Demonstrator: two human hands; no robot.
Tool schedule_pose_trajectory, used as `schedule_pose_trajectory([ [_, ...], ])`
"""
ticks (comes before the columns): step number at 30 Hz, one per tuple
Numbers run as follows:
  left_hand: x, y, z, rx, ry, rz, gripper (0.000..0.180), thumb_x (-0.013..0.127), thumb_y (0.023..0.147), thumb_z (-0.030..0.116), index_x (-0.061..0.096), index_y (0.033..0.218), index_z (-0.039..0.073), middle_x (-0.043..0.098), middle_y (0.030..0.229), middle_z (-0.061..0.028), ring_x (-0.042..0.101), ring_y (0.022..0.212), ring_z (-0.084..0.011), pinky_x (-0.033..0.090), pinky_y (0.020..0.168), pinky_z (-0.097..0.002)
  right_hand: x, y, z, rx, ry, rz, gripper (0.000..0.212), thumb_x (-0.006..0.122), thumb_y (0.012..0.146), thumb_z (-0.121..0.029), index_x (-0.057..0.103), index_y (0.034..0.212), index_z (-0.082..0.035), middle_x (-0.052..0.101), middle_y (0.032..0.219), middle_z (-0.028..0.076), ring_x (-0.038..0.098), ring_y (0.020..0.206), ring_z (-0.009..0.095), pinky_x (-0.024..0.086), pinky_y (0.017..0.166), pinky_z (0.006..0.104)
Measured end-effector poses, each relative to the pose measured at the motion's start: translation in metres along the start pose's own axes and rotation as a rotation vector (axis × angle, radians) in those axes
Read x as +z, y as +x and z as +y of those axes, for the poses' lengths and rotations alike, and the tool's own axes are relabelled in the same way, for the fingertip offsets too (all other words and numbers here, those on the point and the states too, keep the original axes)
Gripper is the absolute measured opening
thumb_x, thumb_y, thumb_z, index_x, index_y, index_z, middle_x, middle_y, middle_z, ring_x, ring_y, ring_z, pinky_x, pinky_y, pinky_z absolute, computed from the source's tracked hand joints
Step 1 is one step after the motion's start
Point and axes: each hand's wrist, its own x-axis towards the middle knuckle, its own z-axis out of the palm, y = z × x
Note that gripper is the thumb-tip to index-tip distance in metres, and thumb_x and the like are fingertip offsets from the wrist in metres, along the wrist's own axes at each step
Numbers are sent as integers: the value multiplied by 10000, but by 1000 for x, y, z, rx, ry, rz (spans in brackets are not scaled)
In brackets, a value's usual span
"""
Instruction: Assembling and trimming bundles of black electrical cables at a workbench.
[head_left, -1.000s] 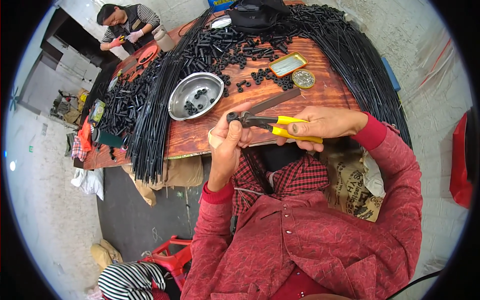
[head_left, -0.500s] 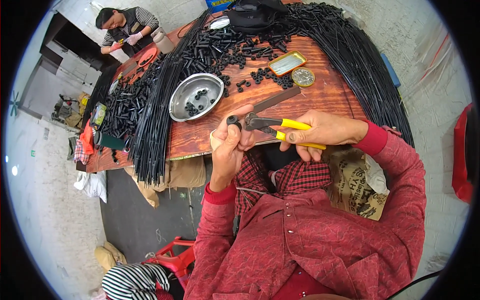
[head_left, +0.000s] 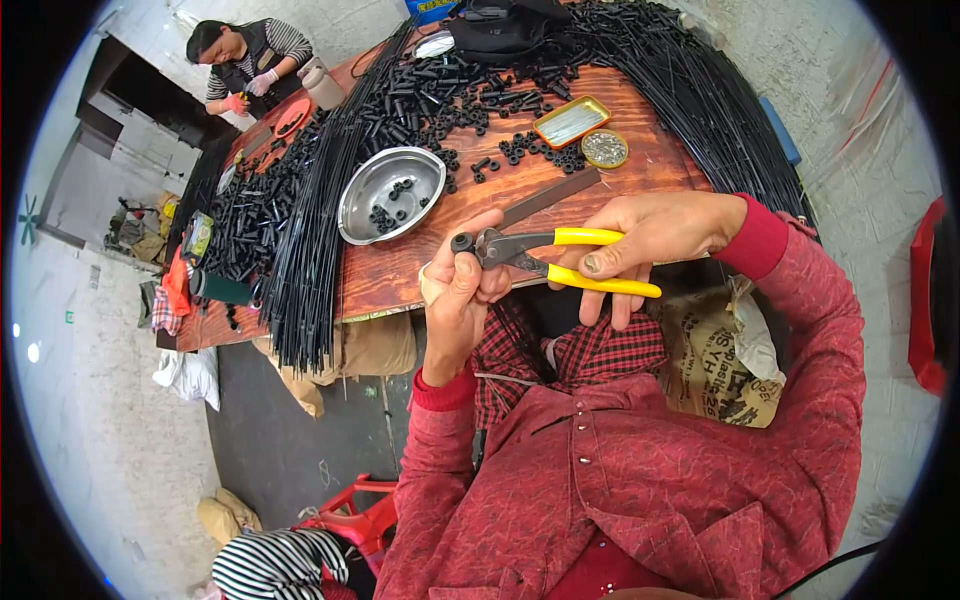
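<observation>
My left hand [head_left: 455,300] is closed around a small black tubular part, its round, holed end [head_left: 462,243] standing up above the thumb. The fingers hide the rest of it. In my right hand [head_left: 670,235] is a pair of end-cutting pliers [head_left: 588,237] with yellow handles. Their dark jaws sit right against the black part's round end; whether they bite on it cannot be made out. The handles are spread apart, the thumb lying between them and the fingers below. Both hands are over the table's near edge, above my lap.
On the reddish wooden table [head_left: 390,265] stand a metal bowl [head_left: 345,210] with black rings, a yellow tray [head_left: 572,122] of thin rods and a round tin [head_left: 605,149]. A dark flat bar [head_left: 550,198] lies near my hands. Black rod bundles [head_left: 305,260] flank it. A co-worker [head_left: 255,65] sits far left.
The pliers' handles have opened wider, and their jaws have shifted left, closer to the black part's end. My right hand has risen slightly. My left hand keeps its hold.
</observation>
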Motion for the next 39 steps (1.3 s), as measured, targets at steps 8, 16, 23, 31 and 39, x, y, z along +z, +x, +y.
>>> schedule_pose_trajectory([
  [8,1,-3,2,5,-15,51,586,570,991,368,450,1339,-89,422,698,21,357,586,-61,292,536,-227,-2,7,1,72,-67,-9,504,487,1008,-468,601,1159,-1,678,786,107,663,629,153,537,581,260],
  [16,-7,-4,-2,31,-59,73,577,589,981,383,492,1281,-100,408,687,42,314,567,-34,255,524,-213,4,31,31,-85,-13,5,519,486,1005,-496,605,1079,3,595,681,35,573,525,92,453,484,220],
  [23,-10,-4,-1,33,-40,88,601,594,975,403,491,1274,-108,397,682,46,307,554,-28,239,509,-216,13,49,53,-175,46,60,537,476,999,-525,598,990,-3,530,610,-3,486,453,59,377,410,201],
  [31,-15,-2,-7,77,-41,168,580,574,973,397,492,1263,-98,385,649,36,332,523,-56,275,478,-209,16,57,70,-295,153,73,528,482,1005,-501,615,987,9,498,577,-6,441,432,53,366,405,203],
  [39,-14,6,-5,142,-98,62,529,472,1030,378,470,1314,-69,355,646,22,293,506,-68,241,458,-223,-78,68,114,-338,-592,782,324,670,894,-356,674,982,-45,619,700,44,605,588,162,504,577,319],
])
